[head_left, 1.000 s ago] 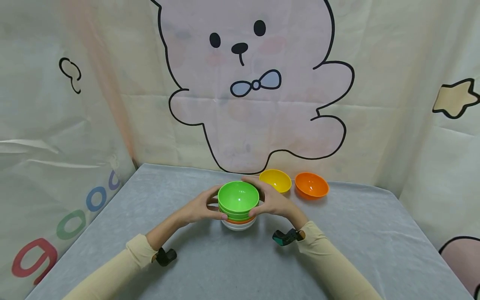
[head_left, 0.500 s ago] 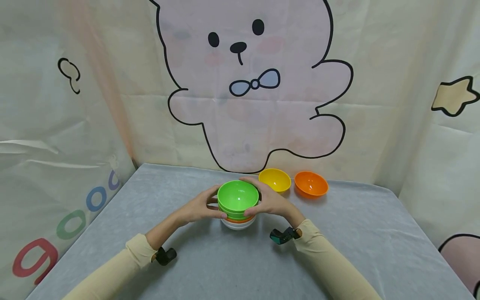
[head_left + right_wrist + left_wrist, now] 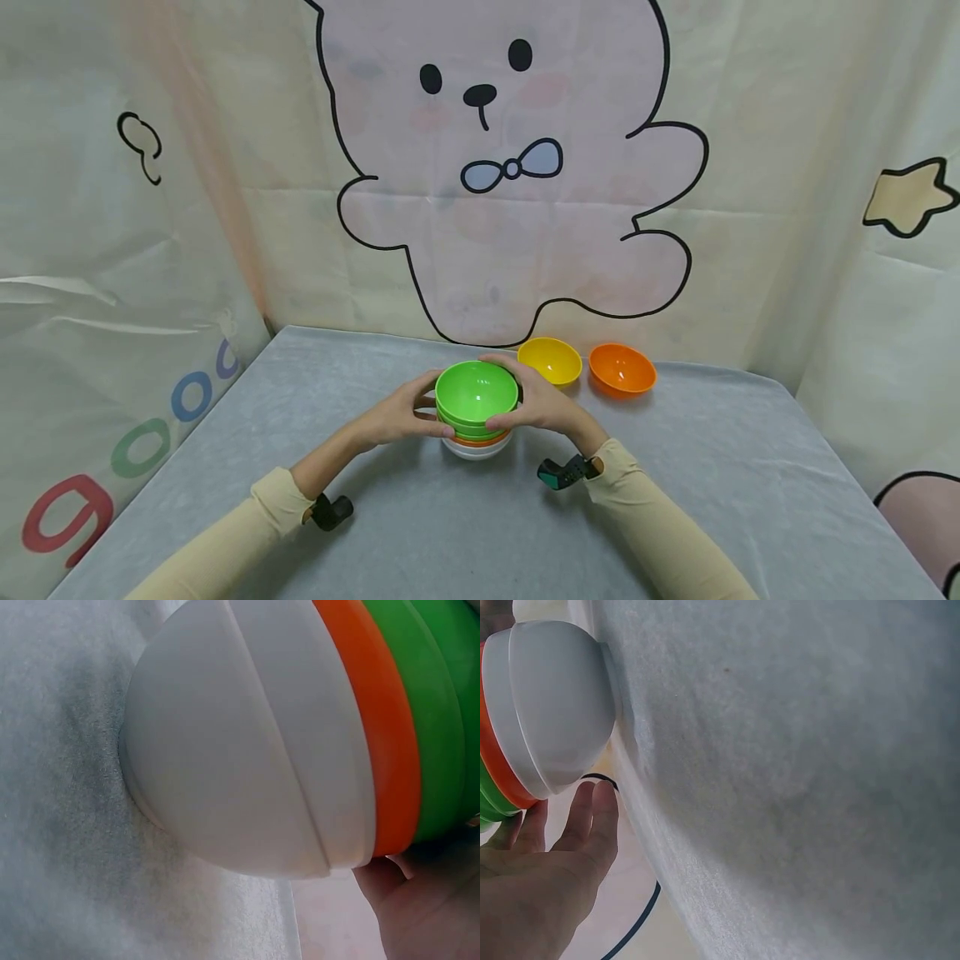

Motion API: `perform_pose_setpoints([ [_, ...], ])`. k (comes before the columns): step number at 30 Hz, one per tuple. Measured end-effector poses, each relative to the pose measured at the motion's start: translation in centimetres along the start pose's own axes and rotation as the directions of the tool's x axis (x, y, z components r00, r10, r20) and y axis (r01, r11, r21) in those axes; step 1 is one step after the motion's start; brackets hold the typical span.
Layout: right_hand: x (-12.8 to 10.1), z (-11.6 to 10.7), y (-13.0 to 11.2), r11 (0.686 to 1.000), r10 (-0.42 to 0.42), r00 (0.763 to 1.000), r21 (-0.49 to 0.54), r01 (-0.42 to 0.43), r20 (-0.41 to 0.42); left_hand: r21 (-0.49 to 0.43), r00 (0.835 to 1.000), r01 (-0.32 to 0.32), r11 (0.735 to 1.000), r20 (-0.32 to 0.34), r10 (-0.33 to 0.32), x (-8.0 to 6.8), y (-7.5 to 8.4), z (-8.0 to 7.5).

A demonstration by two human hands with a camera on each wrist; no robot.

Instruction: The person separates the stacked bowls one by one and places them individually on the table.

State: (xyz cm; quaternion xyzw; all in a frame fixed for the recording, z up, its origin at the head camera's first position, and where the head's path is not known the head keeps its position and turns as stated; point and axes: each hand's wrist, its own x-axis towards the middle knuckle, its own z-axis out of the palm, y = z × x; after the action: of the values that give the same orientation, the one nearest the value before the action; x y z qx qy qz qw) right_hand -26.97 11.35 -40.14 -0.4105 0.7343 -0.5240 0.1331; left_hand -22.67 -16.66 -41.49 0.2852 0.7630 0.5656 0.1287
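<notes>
A stack of bowls stands upright on the table, held from both sides. Green bowls [image 3: 477,398] form the top, an orange layer [image 3: 382,742] shows beneath them, and white bowl walls [image 3: 559,705] form the bottom, which rests on the cloth. My left hand [image 3: 399,414] curves around the left side, its thumb at the front of the green bowls and its fingers behind. On the other side, my right hand [image 3: 547,404] grips the green bowls, with its thumb across the front and fingers at the back. The right wrist view shows only part of that hand.
Behind my right hand sits a yellow bowl [image 3: 551,362], and to its right an orange bowl [image 3: 622,370], both near the table's back edge. The table [image 3: 450,533] has a grey-blue cloth. Printed curtains [image 3: 742,150] hang behind and at both sides.
My right thumb has slid slightly left across the front of the green bowls, and the right wrist has shifted a little left with it. The left hand and the stack look unmoved.
</notes>
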Motion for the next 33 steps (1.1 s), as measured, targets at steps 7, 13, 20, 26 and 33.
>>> perform_pose_setpoints([
  [7,0.0,0.1,0.0,1.000,-0.008,1.000,0.015,0.008,-0.005,0.006,1.000,0.009,1.000,0.000,-0.009,-0.1,0.2,0.0],
  [13,0.0,0.1,0.0,1.000,-0.016,1.000,0.016,0.017,-0.016,0.004,1.000,0.015,1.000,-0.001,-0.015,-0.1,0.1,0.0],
  [20,-0.1,-0.1,-0.1,0.999,-0.031,0.999,0.035,0.032,-0.035,0.009,1.000,0.017,1.000,-0.003,-0.017,-0.1,-0.1,0.0],
  [26,0.0,-0.5,-0.8,0.996,-0.052,0.998,0.065,0.055,-0.041,0.006,1.000,0.008,1.000,-0.004,-0.008,0.0,0.0,0.0],
  [33,-0.2,-1.2,-1.7,0.994,-0.086,0.994,0.065,0.091,-0.069,-0.009,1.000,0.007,1.000,-0.002,-0.007,-0.1,0.1,0.1],
])
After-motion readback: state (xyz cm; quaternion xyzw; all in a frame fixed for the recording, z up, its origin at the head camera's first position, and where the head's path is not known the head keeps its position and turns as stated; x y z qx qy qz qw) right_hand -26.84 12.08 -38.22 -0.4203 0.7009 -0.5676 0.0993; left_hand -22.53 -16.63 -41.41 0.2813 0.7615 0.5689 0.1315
